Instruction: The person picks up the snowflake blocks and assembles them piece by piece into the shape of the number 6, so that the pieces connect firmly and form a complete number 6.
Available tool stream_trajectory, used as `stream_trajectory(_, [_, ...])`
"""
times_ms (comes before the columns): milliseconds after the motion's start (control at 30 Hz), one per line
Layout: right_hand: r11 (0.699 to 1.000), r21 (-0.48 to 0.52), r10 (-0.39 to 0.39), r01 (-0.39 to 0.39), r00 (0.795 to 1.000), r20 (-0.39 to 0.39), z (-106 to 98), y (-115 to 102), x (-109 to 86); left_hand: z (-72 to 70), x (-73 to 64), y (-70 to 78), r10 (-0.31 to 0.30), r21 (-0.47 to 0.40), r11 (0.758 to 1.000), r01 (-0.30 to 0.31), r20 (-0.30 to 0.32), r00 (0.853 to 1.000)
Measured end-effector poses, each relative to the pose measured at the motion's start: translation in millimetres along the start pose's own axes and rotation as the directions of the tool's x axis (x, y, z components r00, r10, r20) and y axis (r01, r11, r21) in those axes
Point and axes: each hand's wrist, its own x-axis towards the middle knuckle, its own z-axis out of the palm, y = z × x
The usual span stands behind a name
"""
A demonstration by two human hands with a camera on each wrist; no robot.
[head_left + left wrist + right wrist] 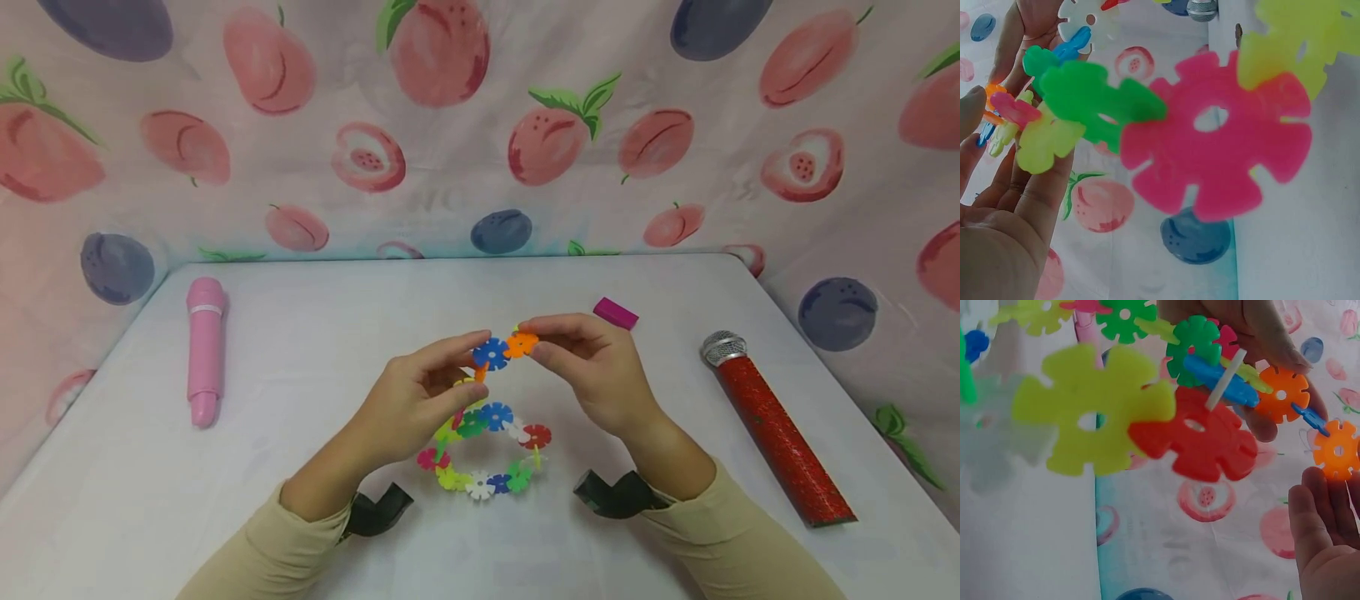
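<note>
A chain of colorful plastic snowflake discs, joined at their slots, hangs in a loop between and below both hands. My left hand (pixel 408 392) pinches the chain near its upper end, thumb and forefinger at an orange disc (pixel 1282 394) beside a blue disc (pixel 491 354). My right hand (pixel 600 375) pinches another orange disc (pixel 522 343) at the end, which touches the blue one. A speck of yellow shows behind the right fingertips, mostly hidden. Lower in the loop are a red disc (pixel 536 436), a white disc (pixel 481 485) and a pink disc (pixel 1216 137).
A pink toy microphone (pixel 206 350) lies at the left of the white table (pixel 315 308). On the right lies a red glittery microphone (pixel 780 433) with a silver head. Behind the right hand sits a magenta block (pixel 616 313). A fruit-printed cloth (pixel 442 167) hangs behind.
</note>
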Motion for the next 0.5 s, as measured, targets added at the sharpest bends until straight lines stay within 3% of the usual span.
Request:
stream_trajectory(300, [0.997, -0.018, 0.078, -0.078, 0.997, 0.006, 2.2, -4.5, -1.2, 0.9, 0.6, -0.3, 0.082, 0.026, 0.996, -0.082, -0.026, 0.996])
stream_trajectory(500, [0.997, -0.027, 0.071, -0.071, 0.997, 0.022, 0.3, -3.3, 0.1, 0.0, 0.5, -1.2, 0.06, 0.037, 0.998, -0.059, -0.023, 0.998])
